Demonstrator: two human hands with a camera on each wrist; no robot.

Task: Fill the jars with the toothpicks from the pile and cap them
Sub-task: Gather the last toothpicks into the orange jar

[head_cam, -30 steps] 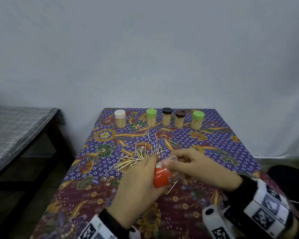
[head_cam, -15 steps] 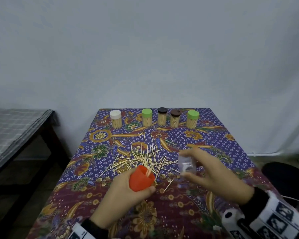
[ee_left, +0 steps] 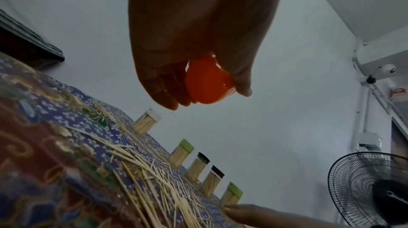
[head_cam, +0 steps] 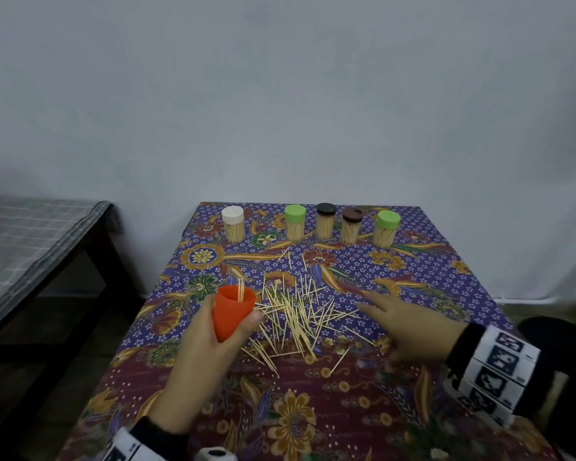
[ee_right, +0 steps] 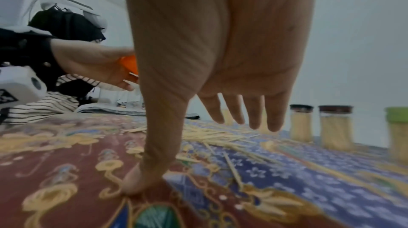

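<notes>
The left hand [head_cam: 210, 347] grips an orange cap [head_cam: 233, 311], mouth up, with a couple of toothpicks standing in it. The right hand [head_cam: 409, 324] is spread flat, fingers straight, holding nothing; its wrist view shows the thumb tip touching the cloth [ee_right: 66, 162]. The toothpick pile [head_cam: 296, 314] lies between both hands. Five capped jars [head_cam: 325, 221] line the far edge.

left hand [head_cam: 213, 341]: raised above the table, fingers and thumb curled round an orange cap [head_cam: 233, 311], open side up | right hand [head_cam: 409, 327]: palm down, fingers straight and spread, thumb tip touching the cloth | wrists: marker bands
</notes>
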